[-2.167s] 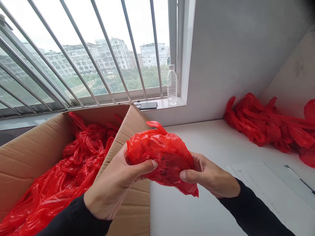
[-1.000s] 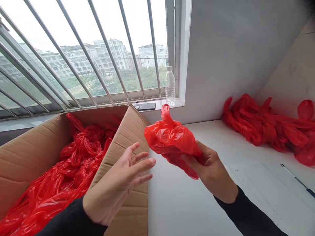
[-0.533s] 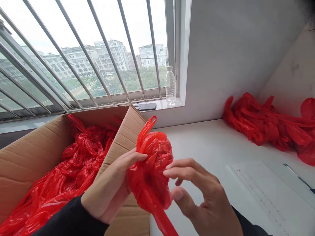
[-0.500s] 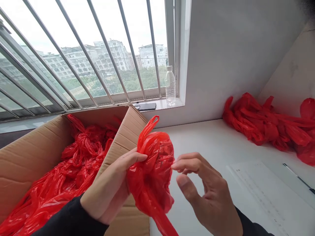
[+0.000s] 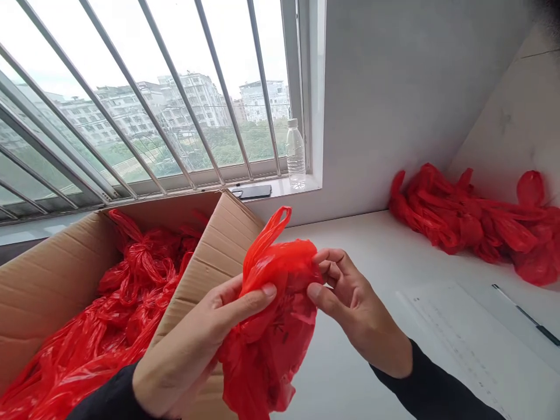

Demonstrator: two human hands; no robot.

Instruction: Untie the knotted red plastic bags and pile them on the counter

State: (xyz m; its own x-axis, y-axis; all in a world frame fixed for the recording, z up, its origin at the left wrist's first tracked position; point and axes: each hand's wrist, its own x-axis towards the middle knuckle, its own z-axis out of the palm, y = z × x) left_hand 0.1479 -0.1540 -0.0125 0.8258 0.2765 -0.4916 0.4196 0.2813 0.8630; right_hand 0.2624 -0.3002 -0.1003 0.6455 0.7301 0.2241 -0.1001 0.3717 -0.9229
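Observation:
A crumpled red plastic bag (image 5: 280,326) with dark printing hangs between my two hands, one loop handle standing up at its top. My left hand (image 5: 219,326) grips it from the left, thumb pressed over the front; the other fingers are mostly behind the plastic. My right hand (image 5: 345,291) pinches the bag's right edge between thumb and fingers. Just left of my hands stands an open cardboard box (image 5: 210,251) full of knotted red plastic bags (image 5: 144,274).
More red bags (image 5: 464,216) lie heaped on the white table (image 5: 354,239) by the wall. A paper sheet (image 5: 455,338) and a pen (image 5: 525,315) are at the right. On the windowsill are a clear bottle (image 5: 296,154) and a phone (image 5: 256,191), beside the barred window.
My right hand has moved left and taken hold of the bag's right edge. The bag has turned and its top spread somewhat. The view has shifted slightly right.

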